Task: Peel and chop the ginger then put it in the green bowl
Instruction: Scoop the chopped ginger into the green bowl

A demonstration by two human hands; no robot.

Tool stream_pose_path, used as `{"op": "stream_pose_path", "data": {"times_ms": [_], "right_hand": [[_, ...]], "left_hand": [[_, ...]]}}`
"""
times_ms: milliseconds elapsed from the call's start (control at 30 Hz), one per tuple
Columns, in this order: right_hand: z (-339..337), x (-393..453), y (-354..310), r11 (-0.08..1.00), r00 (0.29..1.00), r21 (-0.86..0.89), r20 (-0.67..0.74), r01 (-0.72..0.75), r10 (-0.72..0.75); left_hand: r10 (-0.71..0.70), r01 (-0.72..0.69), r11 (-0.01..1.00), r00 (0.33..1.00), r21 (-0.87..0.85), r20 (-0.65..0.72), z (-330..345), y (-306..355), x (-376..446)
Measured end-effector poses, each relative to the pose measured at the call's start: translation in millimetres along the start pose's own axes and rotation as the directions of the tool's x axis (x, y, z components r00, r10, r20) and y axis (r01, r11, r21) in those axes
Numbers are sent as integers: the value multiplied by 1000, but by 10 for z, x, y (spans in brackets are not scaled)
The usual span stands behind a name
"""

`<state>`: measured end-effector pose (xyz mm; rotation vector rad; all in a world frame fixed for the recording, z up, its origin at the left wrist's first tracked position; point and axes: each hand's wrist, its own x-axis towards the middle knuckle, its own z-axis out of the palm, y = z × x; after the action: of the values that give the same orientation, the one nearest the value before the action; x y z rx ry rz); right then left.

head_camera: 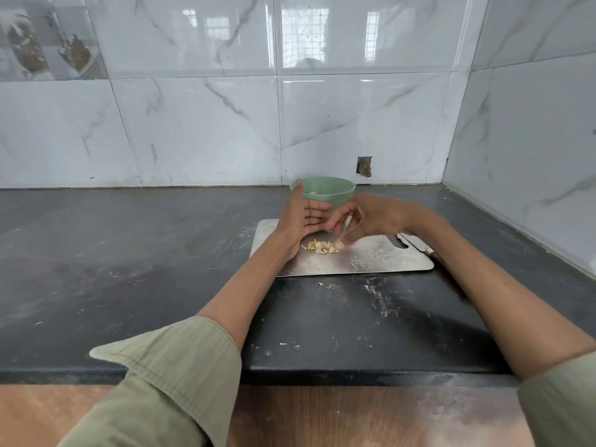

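Steel board [371, 259] carried chopped ginger [321, 247] between both hands: left hand [300, 221] flat-fingered, a wall beside the pile; right hand [361, 221] curled, fingertips raking pieces, seemingly gathering them for the green bowl [335, 193] just beyond.

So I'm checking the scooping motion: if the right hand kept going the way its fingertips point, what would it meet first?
The right hand points down and left, so it would likely meet the chopped ginger on the cutting board, then the open left hand.
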<state>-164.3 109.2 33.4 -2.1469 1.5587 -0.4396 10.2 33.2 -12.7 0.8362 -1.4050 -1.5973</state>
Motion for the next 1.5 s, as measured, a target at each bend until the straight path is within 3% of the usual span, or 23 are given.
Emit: {"op": "stream_pose_path", "data": {"times_ms": [100,300,600,900,1000,1100,1267,1400,1433,1500], "right_hand": [[101,9,33,999,998,11,27,-49,49],[365,217,-106,997,996,25,-52,71,-69],[571,292,-216,940,939,-250,-193,234,-285],[508,256,-269,961,949,-231,-236,154,-209],[393,231,-193,992,964,-114,-250,58,-85],[254,137,-108,964,969,263,-246,29,37],[77,103,-71,683,960,729,-219,44,172],[-131,324,-100,514,914,842,-325,162,245],[-175,396,-102,536,886,820,-386,202,256],[-221,568,-53,763,799,611,-558,212,225]], "left_hand": [[-1,1,1000,1000,-9,2,21,12,-14],[13,-14,1000,999,-2,-47,32,9,-33],[30,-44,991,994,-129,-106,9,24,-55],[56,-68,995,986,-73,-157,-27,19,3],[71,-82,994,988,-78,-138,-63,40,15],[102,-118,989,982,-94,-157,-102,30,19],[103,-130,982,977,-136,-187,-149,24,66],[82,-120,977,975,-179,-207,-167,30,90],[71,-111,977,975,-182,-211,-166,29,100],[46,-85,981,976,-175,-212,-172,30,125]]}}
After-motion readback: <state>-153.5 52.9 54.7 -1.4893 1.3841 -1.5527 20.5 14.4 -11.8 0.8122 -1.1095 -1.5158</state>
